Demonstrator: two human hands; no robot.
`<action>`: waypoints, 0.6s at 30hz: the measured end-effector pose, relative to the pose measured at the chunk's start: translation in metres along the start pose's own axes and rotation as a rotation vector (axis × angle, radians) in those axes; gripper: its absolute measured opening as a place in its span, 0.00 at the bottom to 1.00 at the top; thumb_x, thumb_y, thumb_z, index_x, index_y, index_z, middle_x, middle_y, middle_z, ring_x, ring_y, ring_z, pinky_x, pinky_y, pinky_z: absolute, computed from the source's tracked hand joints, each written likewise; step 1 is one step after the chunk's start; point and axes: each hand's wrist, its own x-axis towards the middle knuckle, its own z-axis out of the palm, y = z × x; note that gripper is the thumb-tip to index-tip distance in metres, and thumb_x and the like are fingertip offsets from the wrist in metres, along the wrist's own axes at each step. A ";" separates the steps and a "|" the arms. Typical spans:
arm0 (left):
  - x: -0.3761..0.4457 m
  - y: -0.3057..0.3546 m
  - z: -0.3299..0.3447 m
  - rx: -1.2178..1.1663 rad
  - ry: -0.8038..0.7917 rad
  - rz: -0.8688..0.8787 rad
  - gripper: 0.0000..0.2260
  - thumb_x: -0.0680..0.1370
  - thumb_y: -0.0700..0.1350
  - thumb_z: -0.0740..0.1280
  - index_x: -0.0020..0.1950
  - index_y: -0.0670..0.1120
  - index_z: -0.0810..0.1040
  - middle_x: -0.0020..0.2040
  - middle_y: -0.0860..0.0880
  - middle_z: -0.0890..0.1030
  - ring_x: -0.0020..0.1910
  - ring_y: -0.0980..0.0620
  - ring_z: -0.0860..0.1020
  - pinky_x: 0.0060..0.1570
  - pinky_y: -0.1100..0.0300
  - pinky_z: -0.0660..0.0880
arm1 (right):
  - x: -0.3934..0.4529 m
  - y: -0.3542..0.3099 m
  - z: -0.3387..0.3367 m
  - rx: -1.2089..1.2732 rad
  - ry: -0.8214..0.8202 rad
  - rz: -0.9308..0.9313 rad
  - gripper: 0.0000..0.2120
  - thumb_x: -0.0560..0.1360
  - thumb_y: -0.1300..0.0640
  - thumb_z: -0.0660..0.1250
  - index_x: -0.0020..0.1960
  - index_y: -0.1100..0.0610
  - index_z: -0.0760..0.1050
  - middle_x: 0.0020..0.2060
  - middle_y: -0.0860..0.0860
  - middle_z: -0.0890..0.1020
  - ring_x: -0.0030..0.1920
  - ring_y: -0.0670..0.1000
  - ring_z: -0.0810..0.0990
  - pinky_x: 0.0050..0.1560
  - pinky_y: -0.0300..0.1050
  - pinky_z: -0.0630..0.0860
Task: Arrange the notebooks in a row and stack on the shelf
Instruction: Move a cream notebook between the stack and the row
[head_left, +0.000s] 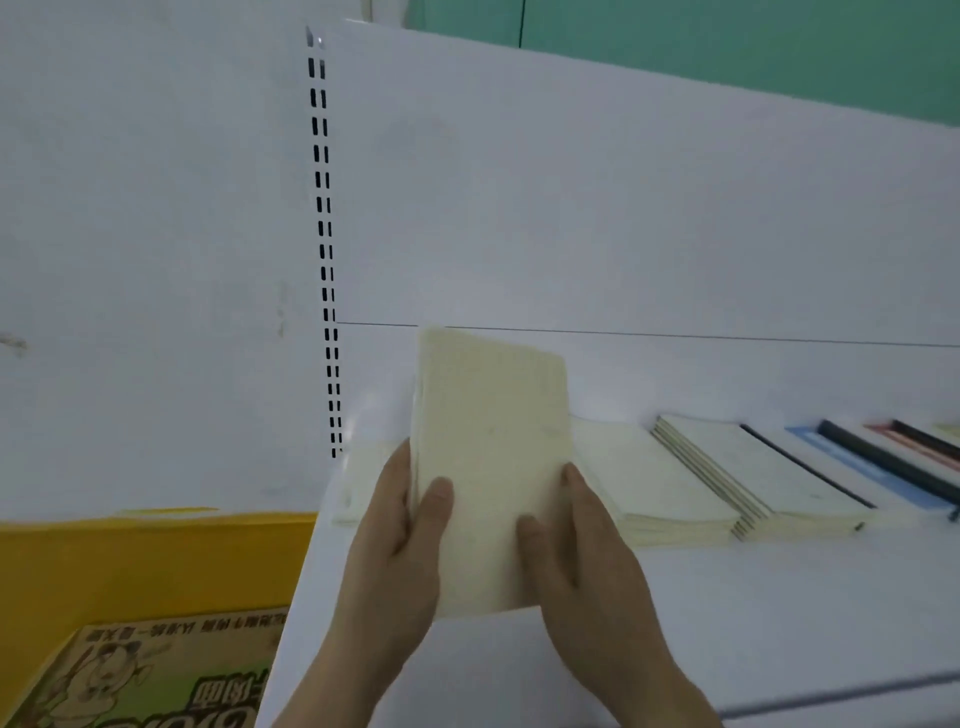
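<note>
Both hands hold a bundle of cream notebooks (491, 457) tilted up over the left end of the white shelf (727, 623). My left hand (400, 540) grips its left edge, thumb on the cover. My right hand (576, 545) grips its right lower edge. Beneath and left of the bundle lies another cream notebook (358, 483) flat on the shelf. To the right runs a row of flat stacks: a cream stack (649, 488), a stack with dark-edged spines (753, 478), then blue-bordered (857, 467) and red-bordered (904, 436) notebooks with black spines.
The white back panel (623, 208) rises behind the shelf, with a slotted upright (324, 234) at its left. At lower left, below the shelf, sits a yellow bin (130, 561) holding a green and tan printed book (130, 680).
</note>
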 end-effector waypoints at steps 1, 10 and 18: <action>-0.001 0.000 0.009 -0.003 -0.010 0.001 0.14 0.83 0.49 0.59 0.68 0.62 0.70 0.56 0.63 0.80 0.51 0.64 0.79 0.47 0.61 0.77 | 0.000 0.001 -0.009 0.048 -0.010 0.060 0.33 0.76 0.37 0.56 0.77 0.46 0.51 0.74 0.40 0.60 0.71 0.40 0.60 0.70 0.39 0.59; -0.006 0.005 0.109 0.137 -0.068 -0.019 0.22 0.84 0.51 0.57 0.77 0.62 0.57 0.66 0.60 0.74 0.56 0.58 0.74 0.51 0.59 0.69 | -0.008 0.052 -0.098 -0.103 0.160 0.050 0.27 0.79 0.56 0.61 0.75 0.44 0.56 0.65 0.34 0.64 0.54 0.21 0.62 0.49 0.16 0.59; -0.007 0.014 0.239 0.313 -0.102 0.052 0.28 0.81 0.47 0.61 0.79 0.57 0.54 0.67 0.53 0.72 0.59 0.54 0.74 0.59 0.55 0.74 | 0.018 0.143 -0.191 -0.218 0.219 0.078 0.26 0.80 0.52 0.60 0.76 0.47 0.57 0.65 0.40 0.68 0.55 0.39 0.66 0.51 0.23 0.59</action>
